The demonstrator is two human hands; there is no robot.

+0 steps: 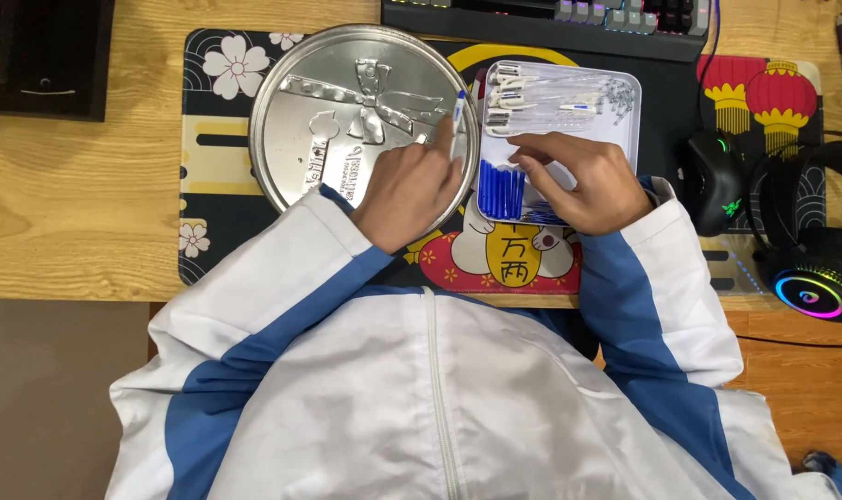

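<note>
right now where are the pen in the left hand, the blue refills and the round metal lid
pen (pixel 458 116), head view, on its blue and white barrel above the fingers
blue refills (pixel 502 190), head view, middle of the bundle in the white tray
round metal lid (pixel 328 102), head view, on its embossed face

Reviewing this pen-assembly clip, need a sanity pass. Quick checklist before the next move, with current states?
1. Left hand grips the pen: ok, held upright over the round metal tray.
2. Right hand at the white tray: ok, fingers rest inside it.
3. Blue refills available: ok, a row lies beside the right hand.
4. Clear barrels available: ok, several at the tray's far end.
5. Pen fully assembled: cannot tell.
</note>
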